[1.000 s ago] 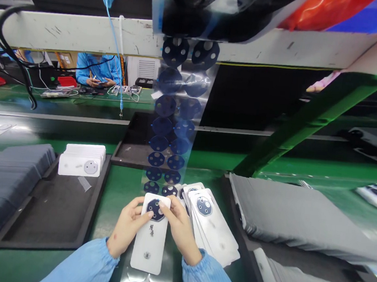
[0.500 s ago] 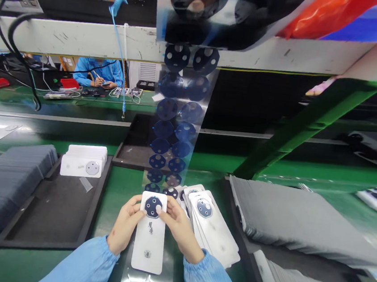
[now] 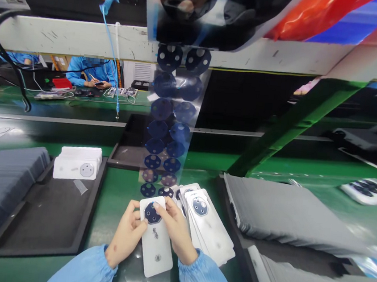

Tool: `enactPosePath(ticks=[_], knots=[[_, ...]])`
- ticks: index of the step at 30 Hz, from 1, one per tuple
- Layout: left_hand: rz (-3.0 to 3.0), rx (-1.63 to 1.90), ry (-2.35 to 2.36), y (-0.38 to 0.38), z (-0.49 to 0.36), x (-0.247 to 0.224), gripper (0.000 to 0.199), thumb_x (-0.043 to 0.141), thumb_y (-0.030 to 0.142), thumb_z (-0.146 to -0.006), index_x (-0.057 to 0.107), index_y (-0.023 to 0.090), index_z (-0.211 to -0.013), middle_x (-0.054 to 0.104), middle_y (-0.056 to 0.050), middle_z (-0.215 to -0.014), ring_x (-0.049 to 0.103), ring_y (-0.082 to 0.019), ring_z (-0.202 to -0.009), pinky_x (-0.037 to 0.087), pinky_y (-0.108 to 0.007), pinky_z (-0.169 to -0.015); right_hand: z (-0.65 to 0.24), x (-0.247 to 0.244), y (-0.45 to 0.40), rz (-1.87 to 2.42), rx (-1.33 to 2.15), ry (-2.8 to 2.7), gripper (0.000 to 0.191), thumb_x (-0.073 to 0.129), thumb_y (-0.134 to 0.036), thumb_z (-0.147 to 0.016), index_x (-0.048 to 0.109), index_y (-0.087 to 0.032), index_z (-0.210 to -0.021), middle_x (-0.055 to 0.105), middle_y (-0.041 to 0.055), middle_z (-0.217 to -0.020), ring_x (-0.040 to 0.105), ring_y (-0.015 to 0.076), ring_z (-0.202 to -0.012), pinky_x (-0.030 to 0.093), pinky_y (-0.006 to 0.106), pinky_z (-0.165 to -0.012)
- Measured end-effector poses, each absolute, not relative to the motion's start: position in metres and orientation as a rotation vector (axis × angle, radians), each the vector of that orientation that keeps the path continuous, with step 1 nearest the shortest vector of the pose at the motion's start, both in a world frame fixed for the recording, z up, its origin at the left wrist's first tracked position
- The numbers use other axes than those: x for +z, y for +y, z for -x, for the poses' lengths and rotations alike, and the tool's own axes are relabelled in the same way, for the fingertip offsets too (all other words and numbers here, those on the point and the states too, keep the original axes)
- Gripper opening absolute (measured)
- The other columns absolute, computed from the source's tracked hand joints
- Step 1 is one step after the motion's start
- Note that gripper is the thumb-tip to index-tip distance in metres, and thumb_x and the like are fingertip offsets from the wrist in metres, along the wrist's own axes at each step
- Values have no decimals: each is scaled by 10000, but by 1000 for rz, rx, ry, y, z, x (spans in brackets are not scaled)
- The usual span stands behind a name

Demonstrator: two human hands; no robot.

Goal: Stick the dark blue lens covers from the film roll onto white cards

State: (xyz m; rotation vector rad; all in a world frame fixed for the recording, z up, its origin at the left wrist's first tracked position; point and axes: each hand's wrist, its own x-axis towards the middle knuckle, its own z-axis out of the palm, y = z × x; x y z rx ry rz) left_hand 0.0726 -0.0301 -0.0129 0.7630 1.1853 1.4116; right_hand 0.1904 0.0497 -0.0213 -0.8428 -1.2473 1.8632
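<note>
A white panel (image 3: 158, 250) with a dark, round camera-shaped sticker (image 3: 152, 213) near its top is held between both hands, tilted slightly. My left hand (image 3: 127, 231) grips its left edge, thumb at the sticker's lower left. My right hand (image 3: 175, 229) holds the upper right edge, with its thumb on the sticker's top. Right beside it lies a fanned pile of similar white panels (image 3: 214, 229). Behind the hands hangs a clear strip (image 3: 169, 130) with two columns of dark round stickers.
At left, a black tray (image 3: 45, 220) holds grey sheets (image 3: 4, 193) and a stack of white panels (image 3: 76, 163). Grey stacks (image 3: 288, 214) sit in a tray at right. A green post (image 3: 291, 125) slants behind. Across the bench, a person in blue (image 3: 92, 75) works.
The held panel has turned, its lower end swinging to the right. My right thumb has moved up over the sticker. The whole view has shifted slightly.
</note>
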Motion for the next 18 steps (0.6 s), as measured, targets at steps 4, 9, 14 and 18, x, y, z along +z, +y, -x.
enactPosePath(ticks=[4, 9, 14, 18], knots=[[-775, 1411, 1227, -32, -76, -12, 321, 676, 334, -825, 389, 232, -926, 709, 16, -743, 650, -129, -542, 471, -210, -508, -189, -21, 47, 825, 1871, -1216, 241, 742, -384, -773, 555, -233, -791, 586, -22, -776, 562, 189, -743, 443, 301, -703], [-777, 1410, 1218, -32, -75, -12, 301, 658, 313, -829, 384, 233, -924, 709, 20, -749, 667, -138, -566, 486, -215, -522, -188, -19, 45, 846, 1836, -1246, 254, 747, -384, -766, 546, -231, -789, 580, -28, -767, 560, 187, -735, 445, 302, -706], [-783, 1405, 1197, -31, -73, -11, 277, 648, 274, -830, 393, 228, -929, 725, 8, -793, 674, -129, -567, 510, -220, -540, -188, -19, 44, 903, 1811, -1331, 259, 760, -330, -717, 552, -240, -843, 602, -25, -779, 579, 207, -739, 473, 319, -685], [-783, 1398, 1189, -31, -70, -9, 272, 650, 237, -816, 408, 226, -939, 733, -3, -820, 669, -123, -553, 509, -215, -530, -190, -20, 44, 941, 1711, -1511, 239, 732, -285, -713, 576, -247, -890, 618, -24, -810, 591, 216, -781, 492, 326, -709]])
